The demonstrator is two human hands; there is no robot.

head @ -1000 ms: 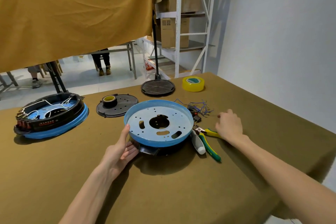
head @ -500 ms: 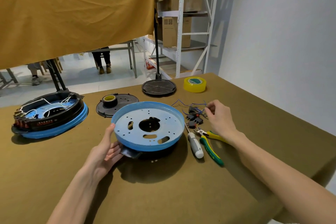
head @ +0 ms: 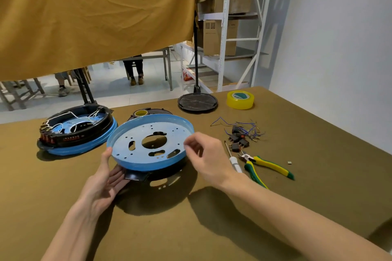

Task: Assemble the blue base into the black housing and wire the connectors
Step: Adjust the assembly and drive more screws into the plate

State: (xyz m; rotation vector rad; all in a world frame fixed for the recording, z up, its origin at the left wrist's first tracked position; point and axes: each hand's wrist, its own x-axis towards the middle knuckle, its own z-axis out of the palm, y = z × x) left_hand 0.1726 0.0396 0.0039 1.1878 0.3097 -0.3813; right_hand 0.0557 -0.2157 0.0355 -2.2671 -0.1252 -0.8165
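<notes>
Head view: The blue base (head: 150,144) sits tilted atop the black housing (head: 137,176), raised off the counter (head: 212,229). The left hand (head: 101,184) supports the stack at its 7 o'clock edge: thumb on the blue rim, straight fingers under the housing tab, an open supporting grip. The right hand (head: 209,157) is at the 3 o'clock rim, fingers loosely curled; whether they pinch the rim cannot be told. The connectors (head: 239,140) with blue wires lie at 3 o'clock, well apart from both hands, above the pliers (head: 267,165).
</notes>
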